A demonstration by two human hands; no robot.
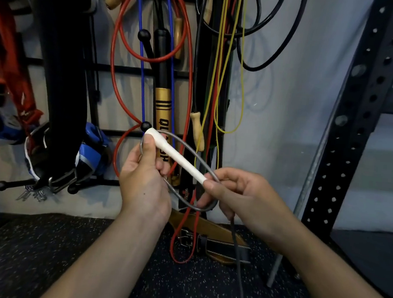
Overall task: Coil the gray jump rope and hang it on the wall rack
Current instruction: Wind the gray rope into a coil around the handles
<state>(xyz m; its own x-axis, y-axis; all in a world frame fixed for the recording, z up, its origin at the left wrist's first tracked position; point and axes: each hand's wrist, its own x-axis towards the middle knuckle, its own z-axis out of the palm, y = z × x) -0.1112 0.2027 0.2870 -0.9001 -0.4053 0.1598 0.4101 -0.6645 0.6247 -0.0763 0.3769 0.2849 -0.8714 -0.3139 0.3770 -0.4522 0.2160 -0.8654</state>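
I hold the gray jump rope in front of the wall rack. Its white handle slants from upper left to lower right between my hands. My left hand grips the handle's upper end together with a loop of the gray cord. My right hand pinches the lower end of the handle and the cord there. One gray loop arcs above and below the handle. A loose length of the cord hangs from my right hand down to the floor.
Red, blue, yellow and black ropes hang on the rack, with a black and gold bat-like handle. A leather belt lies on the speckled floor. A black perforated steel upright stands at right.
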